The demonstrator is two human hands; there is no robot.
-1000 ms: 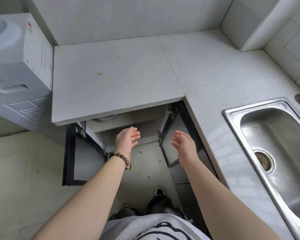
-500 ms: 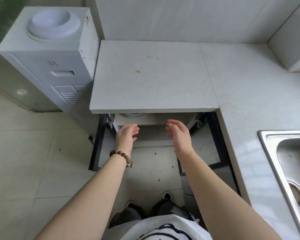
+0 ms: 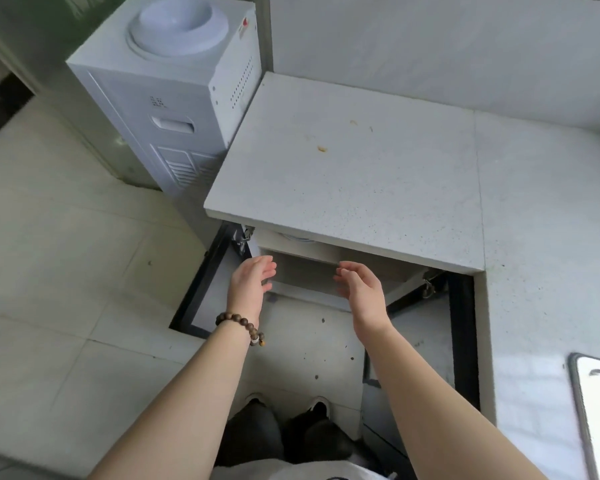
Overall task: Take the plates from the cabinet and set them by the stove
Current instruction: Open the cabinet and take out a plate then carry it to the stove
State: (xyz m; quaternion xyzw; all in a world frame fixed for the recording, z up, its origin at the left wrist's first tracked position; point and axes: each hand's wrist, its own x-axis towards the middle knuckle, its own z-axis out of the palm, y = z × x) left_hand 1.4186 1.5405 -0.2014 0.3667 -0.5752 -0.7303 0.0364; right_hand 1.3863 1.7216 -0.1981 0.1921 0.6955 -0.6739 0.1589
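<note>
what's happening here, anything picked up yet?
Nothing yet. A person stands at an open cabinet under the counter, both doors swung out. The left hand and right hand are open, palms facing each other, empty, reaching toward the opening. A sliver of what looks like the plates shows on the upper shelf just under the counter edge; neither hand touches it. A water dispenser stands left of the counter.

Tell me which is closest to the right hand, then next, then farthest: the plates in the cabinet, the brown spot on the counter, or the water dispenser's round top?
From the right hand:
1. Plates, just ahead to its left, peeking out under the counter edge.
2. Brown spot, farther back on the counter.
3. Water dispenser's round top, far back on the left.
</note>
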